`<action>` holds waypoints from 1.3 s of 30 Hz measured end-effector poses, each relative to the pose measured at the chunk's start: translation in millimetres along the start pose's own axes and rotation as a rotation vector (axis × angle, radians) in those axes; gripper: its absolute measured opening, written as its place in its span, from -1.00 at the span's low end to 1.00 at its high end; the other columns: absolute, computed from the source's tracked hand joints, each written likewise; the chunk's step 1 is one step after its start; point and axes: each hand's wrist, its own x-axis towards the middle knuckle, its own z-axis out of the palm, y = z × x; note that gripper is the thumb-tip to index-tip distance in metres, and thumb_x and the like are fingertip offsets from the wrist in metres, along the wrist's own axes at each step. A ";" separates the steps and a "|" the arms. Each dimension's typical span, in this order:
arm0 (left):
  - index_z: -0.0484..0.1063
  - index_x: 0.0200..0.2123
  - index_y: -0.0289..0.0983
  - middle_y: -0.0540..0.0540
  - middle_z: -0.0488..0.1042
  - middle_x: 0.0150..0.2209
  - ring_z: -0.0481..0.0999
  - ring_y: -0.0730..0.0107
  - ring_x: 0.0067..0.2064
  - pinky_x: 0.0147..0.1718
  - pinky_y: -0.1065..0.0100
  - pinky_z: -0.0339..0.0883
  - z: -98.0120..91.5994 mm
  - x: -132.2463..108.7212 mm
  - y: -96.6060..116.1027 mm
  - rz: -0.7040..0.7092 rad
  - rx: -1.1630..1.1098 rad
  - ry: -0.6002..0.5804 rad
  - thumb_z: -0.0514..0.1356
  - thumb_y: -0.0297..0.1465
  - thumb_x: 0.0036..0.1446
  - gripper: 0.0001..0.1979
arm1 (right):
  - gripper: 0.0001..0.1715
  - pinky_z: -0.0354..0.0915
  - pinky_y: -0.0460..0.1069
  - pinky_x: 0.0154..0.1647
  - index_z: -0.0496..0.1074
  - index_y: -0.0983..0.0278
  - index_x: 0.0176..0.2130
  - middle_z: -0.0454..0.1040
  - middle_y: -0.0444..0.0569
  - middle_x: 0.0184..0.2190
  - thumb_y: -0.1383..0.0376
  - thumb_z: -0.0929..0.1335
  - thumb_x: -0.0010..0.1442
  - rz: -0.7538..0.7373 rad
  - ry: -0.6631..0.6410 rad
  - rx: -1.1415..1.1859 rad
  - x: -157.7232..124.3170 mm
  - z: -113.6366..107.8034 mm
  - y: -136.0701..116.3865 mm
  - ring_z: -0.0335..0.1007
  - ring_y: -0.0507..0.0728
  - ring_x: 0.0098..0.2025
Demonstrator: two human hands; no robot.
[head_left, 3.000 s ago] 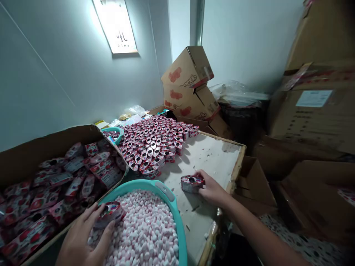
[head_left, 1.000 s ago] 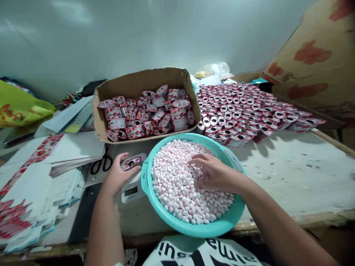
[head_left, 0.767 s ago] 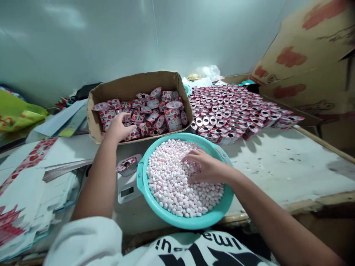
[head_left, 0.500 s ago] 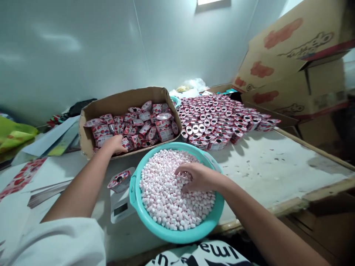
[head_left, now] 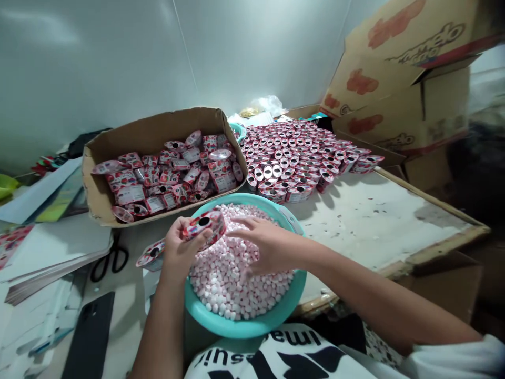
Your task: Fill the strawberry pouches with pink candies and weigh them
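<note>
My left hand (head_left: 177, 250) is closed around a small red-patterned candy box (head_left: 215, 223), held tilted above the left rim of the bowl with the dark hole in its top showing. A turquoise plastic bowl (head_left: 244, 329) is filled with small pale pink and white candies (head_left: 229, 287). Over these candies is my right hand (head_left: 274, 245), its fingers apart and reaching toward the box; nothing shows between them. Left of the bowl, another such box (head_left: 151, 256) stands partly behind my left wrist.
A cardboard carton (head_left: 165, 121) behind the bowl contains many similar boxes. Rows of upright boxes (head_left: 292, 152) with holes on top cover the table's back right. Scissors (head_left: 112, 260), a phone (head_left: 90, 337) and papers (head_left: 51, 258) lie at left. Large cartons (head_left: 371, 89) stand at right.
My left hand has come out of the carton with a candy box and is now over the bowl's rim. My right hand has risen slightly from the candies. The view has shifted.
</note>
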 end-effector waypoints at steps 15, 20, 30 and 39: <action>0.39 -0.10 -0.24 -0.11 0.48 -0.12 0.52 0.22 -0.09 -0.09 0.24 0.42 -1.7 3.9 -26.7 0.061 0.356 -0.046 0.35 -0.34 -0.04 -0.60 | 0.26 0.29 0.34 0.10 0.18 0.07 0.39 0.25 0.27 0.23 -0.06 0.60 -0.19 0.066 -0.294 -0.199 -1.2 10.7 -7.0 0.22 0.55 0.18; 0.38 -0.13 -0.23 -0.08 0.46 -0.11 0.51 0.27 -0.08 -0.09 0.30 0.40 -1.9 -0.4 -17.6 0.163 0.379 -0.131 0.34 -0.43 -0.04 -0.64 | 0.11 0.33 0.27 0.01 0.30 0.10 0.32 0.38 0.21 0.07 0.06 0.61 -0.16 0.123 -0.307 -0.195 -0.7 12.4 -10.7 0.32 0.48 0.06; 0.29 -0.14 -0.19 -0.11 0.44 -0.11 0.47 0.19 -0.07 -0.10 0.24 0.37 -5.3 -11.0 -8.5 0.408 0.460 -0.398 0.34 -0.41 -0.01 -0.62 | -0.32 0.36 0.24 0.07 0.45 0.12 0.17 0.48 0.13 0.10 0.26 0.44 0.03 0.233 -0.191 0.043 3.1 20.0 3.9 0.45 0.42 0.06; 0.29 -0.09 -0.20 -0.12 0.44 -0.07 0.47 0.20 -0.05 -0.11 0.25 0.37 -9.2 -16.0 -12.4 0.380 0.454 -0.382 0.29 -0.45 0.06 -0.66 | -0.58 0.45 0.12 -0.21 0.55 0.23 -0.11 0.63 0.06 -0.25 0.30 0.37 -0.01 0.352 -0.178 0.097 25.9 9.7 14.8 0.56 0.33 -0.23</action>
